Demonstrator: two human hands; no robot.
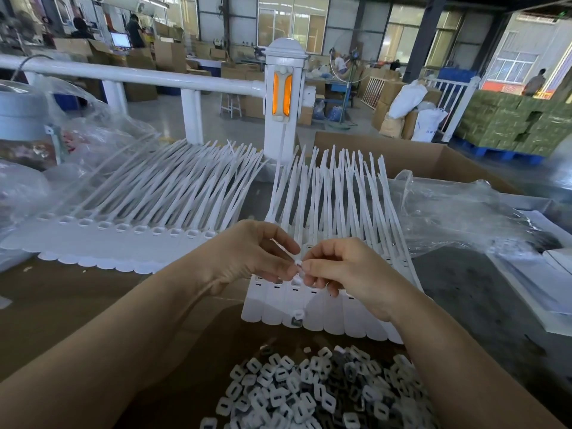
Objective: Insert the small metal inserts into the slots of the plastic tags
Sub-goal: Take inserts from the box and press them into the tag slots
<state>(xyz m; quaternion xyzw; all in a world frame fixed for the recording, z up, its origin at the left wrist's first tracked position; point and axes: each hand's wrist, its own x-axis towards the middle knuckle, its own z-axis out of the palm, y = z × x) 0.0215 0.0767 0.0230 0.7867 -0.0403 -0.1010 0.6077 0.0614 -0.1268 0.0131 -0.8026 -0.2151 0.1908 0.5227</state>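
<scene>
Left hand (257, 255) and right hand (346, 270) meet fingertip to fingertip, pinching a small insert (297, 264), largely hidden, above the near strip of tags (312, 311). A pile of inserts (309, 388), cut off by the frame, lies nearest. A second strip (123, 239) lies left; bare tabletop (458, 292) right.

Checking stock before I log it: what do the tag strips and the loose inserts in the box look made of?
Tag strips: matte white moulded plastic, going by the thin, bendy tails. Loose inserts: small white and dark grey frames with a slot; the white ones look plastic, and metal cannot be confirmed.
</scene>
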